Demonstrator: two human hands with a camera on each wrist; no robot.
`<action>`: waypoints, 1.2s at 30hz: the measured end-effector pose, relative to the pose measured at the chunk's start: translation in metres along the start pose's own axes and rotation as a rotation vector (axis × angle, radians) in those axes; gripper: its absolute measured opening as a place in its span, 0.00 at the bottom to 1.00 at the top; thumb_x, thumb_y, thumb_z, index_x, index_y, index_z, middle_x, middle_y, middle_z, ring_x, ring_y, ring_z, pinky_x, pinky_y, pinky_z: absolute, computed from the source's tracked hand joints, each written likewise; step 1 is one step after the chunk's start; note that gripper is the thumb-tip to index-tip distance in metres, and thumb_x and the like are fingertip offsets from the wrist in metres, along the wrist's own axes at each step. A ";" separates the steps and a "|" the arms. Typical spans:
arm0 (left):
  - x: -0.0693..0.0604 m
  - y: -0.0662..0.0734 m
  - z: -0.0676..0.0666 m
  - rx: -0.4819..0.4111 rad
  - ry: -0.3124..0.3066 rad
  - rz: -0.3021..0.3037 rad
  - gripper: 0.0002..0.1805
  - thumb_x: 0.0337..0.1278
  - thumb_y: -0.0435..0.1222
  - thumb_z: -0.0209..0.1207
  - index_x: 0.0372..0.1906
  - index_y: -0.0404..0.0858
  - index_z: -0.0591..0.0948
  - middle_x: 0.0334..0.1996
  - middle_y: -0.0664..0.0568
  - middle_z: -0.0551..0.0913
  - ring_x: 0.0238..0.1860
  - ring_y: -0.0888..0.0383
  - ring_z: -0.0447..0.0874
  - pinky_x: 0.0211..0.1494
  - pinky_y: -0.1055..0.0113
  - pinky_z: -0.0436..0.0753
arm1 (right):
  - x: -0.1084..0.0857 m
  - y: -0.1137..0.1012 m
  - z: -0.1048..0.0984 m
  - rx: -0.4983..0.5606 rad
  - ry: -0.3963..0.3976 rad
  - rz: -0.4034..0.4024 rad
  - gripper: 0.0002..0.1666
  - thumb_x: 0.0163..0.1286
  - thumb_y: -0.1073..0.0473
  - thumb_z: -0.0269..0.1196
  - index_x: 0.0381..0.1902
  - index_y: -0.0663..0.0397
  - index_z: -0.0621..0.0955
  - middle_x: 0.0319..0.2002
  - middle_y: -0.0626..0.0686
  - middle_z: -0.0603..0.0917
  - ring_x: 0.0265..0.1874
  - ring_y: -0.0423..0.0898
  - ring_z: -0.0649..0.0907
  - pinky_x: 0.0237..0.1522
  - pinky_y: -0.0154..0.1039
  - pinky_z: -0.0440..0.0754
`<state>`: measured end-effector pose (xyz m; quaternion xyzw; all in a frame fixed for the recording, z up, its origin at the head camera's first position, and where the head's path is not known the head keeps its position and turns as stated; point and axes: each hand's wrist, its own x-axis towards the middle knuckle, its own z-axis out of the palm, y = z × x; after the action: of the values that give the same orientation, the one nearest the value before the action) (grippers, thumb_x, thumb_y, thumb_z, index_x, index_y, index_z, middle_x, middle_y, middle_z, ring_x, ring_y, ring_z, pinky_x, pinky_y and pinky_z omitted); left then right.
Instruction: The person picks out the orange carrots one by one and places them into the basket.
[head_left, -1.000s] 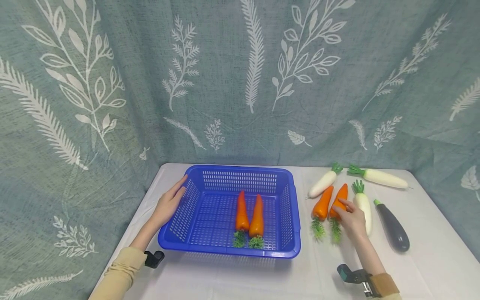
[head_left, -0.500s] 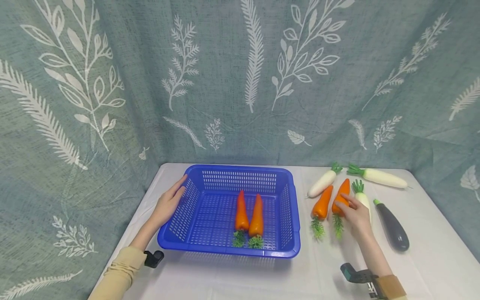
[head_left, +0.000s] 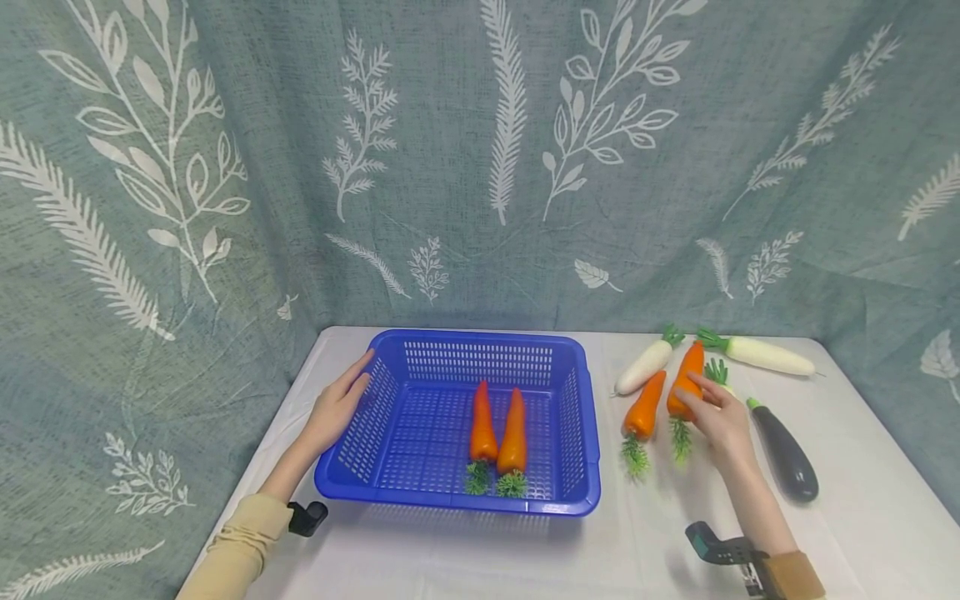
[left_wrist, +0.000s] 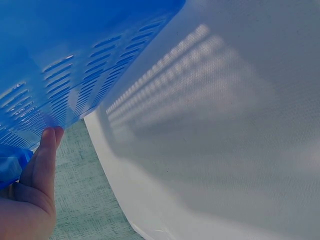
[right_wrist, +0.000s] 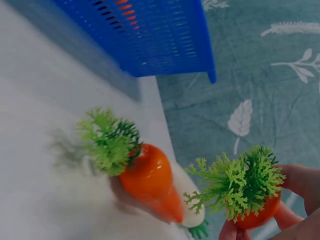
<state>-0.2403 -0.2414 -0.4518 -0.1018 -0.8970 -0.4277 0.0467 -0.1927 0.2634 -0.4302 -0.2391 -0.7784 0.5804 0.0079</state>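
Observation:
My right hand (head_left: 723,421) pinches an orange carrot (head_left: 686,382) with green leaves, its tip pointing away; the leaf end faces the camera in the right wrist view, where the carrot's leaves (right_wrist: 245,182) hide much of it. Beside it on the table lies another carrot (head_left: 645,408). My left hand (head_left: 337,408) rests with straight fingers against the left side of a blue plastic basket (head_left: 457,500); in the left wrist view the fingertips (left_wrist: 48,134) touch its slotted outer wall. Inside the basket lie two carrots, one on the left (head_left: 483,425) and one on the right (head_left: 514,433).
Right of the basket lie a white radish (head_left: 647,369) and a longer white radish (head_left: 768,356) at the back. Another radish's green top (head_left: 717,372) shows behind my right hand. A dark eggplant (head_left: 783,450) lies farther right. A patterned curtain (head_left: 465,208) hangs behind the white table (head_left: 480,567).
The right hand has lifted the carrot and moved it slightly right and away, apart from the other carrot. The left hand and the basket have stayed in place.

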 end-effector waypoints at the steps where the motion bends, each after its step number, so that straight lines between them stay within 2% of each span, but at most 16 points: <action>1: 0.000 0.001 0.000 0.001 0.000 0.000 0.27 0.75 0.45 0.37 0.74 0.43 0.57 0.71 0.40 0.60 0.71 0.39 0.58 0.72 0.43 0.60 | -0.001 -0.002 -0.001 0.004 -0.006 -0.003 0.36 0.68 0.51 0.57 0.72 0.52 0.61 0.72 0.66 0.57 0.57 0.49 0.72 0.47 0.26 0.76; 3: -0.001 0.001 0.000 0.001 0.001 -0.002 0.27 0.75 0.45 0.37 0.74 0.43 0.58 0.71 0.40 0.60 0.71 0.39 0.58 0.72 0.43 0.60 | -0.003 -0.005 -0.003 0.027 -0.022 -0.006 0.37 0.69 0.50 0.57 0.72 0.51 0.61 0.73 0.64 0.55 0.56 0.46 0.72 0.49 0.26 0.76; 5: -0.001 0.002 0.000 -0.002 -0.001 -0.004 0.27 0.75 0.45 0.37 0.74 0.43 0.57 0.71 0.40 0.60 0.71 0.39 0.58 0.72 0.43 0.60 | -0.004 -0.007 -0.004 0.061 -0.034 -0.006 0.37 0.69 0.50 0.57 0.73 0.50 0.60 0.73 0.62 0.54 0.58 0.46 0.70 0.59 0.33 0.75; 8: -0.001 0.002 -0.001 -0.007 -0.004 -0.006 0.27 0.75 0.45 0.37 0.74 0.43 0.57 0.72 0.40 0.59 0.71 0.39 0.58 0.72 0.44 0.59 | -0.005 -0.010 -0.004 0.110 -0.037 -0.006 0.37 0.70 0.51 0.56 0.73 0.50 0.60 0.73 0.61 0.52 0.64 0.49 0.67 0.70 0.45 0.66; 12: -0.001 0.002 -0.001 -0.005 -0.009 -0.003 0.27 0.75 0.45 0.37 0.74 0.43 0.57 0.72 0.40 0.59 0.71 0.39 0.57 0.73 0.44 0.59 | -0.005 -0.011 -0.004 0.134 -0.038 -0.010 0.36 0.71 0.51 0.56 0.73 0.50 0.59 0.74 0.62 0.51 0.69 0.52 0.62 0.72 0.48 0.63; 15: -0.001 0.003 -0.001 -0.006 -0.009 -0.003 0.27 0.75 0.45 0.37 0.74 0.43 0.57 0.72 0.40 0.59 0.71 0.39 0.57 0.72 0.44 0.60 | -0.006 -0.010 -0.004 0.127 -0.046 -0.010 0.37 0.71 0.51 0.56 0.73 0.51 0.59 0.74 0.62 0.51 0.67 0.52 0.64 0.72 0.48 0.63; 18: -0.001 0.002 0.000 -0.006 -0.005 -0.005 0.27 0.75 0.45 0.37 0.74 0.43 0.57 0.72 0.40 0.59 0.71 0.39 0.58 0.72 0.43 0.60 | -0.007 -0.011 -0.003 0.097 -0.045 -0.009 0.37 0.70 0.51 0.56 0.73 0.51 0.59 0.74 0.62 0.52 0.56 0.43 0.73 0.68 0.41 0.69; 20: -0.001 0.002 0.000 -0.005 -0.003 -0.006 0.27 0.75 0.45 0.37 0.74 0.43 0.58 0.72 0.40 0.59 0.71 0.39 0.58 0.72 0.44 0.60 | -0.007 -0.012 -0.002 0.084 -0.044 -0.011 0.36 0.70 0.51 0.56 0.73 0.51 0.60 0.73 0.62 0.54 0.46 0.35 0.75 0.60 0.31 0.76; 22: -0.001 0.002 0.000 -0.005 0.000 -0.008 0.27 0.75 0.45 0.38 0.73 0.43 0.58 0.72 0.41 0.59 0.71 0.39 0.58 0.72 0.44 0.60 | -0.008 -0.013 -0.001 0.084 -0.045 -0.012 0.36 0.70 0.51 0.56 0.72 0.51 0.60 0.73 0.63 0.56 0.39 0.28 0.74 0.48 0.20 0.77; 25: 0.000 0.003 -0.001 -0.006 0.002 -0.014 0.26 0.75 0.44 0.38 0.73 0.44 0.58 0.72 0.41 0.59 0.71 0.39 0.58 0.73 0.44 0.60 | -0.009 -0.014 0.002 0.115 -0.061 -0.009 0.36 0.70 0.51 0.56 0.73 0.51 0.60 0.73 0.63 0.55 0.40 0.29 0.74 0.37 0.14 0.75; 29: 0.000 0.003 -0.001 -0.004 0.003 -0.020 0.26 0.75 0.44 0.38 0.73 0.44 0.58 0.72 0.41 0.59 0.71 0.39 0.58 0.72 0.44 0.60 | -0.013 -0.017 0.006 0.161 -0.101 -0.002 0.37 0.70 0.52 0.56 0.73 0.51 0.59 0.74 0.62 0.51 0.47 0.33 0.73 0.37 0.14 0.75; 36: 0.000 0.004 -0.001 0.009 0.005 -0.021 0.26 0.75 0.45 0.38 0.73 0.44 0.58 0.71 0.41 0.60 0.70 0.39 0.59 0.72 0.44 0.60 | -0.016 -0.021 0.012 0.218 -0.152 0.009 0.38 0.70 0.52 0.56 0.74 0.51 0.58 0.74 0.61 0.50 0.43 0.29 0.72 0.39 0.15 0.73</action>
<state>-0.2392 -0.2401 -0.4485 -0.0911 -0.8998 -0.4244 0.0450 -0.1893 0.2424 -0.4108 -0.1955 -0.7079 0.6781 -0.0277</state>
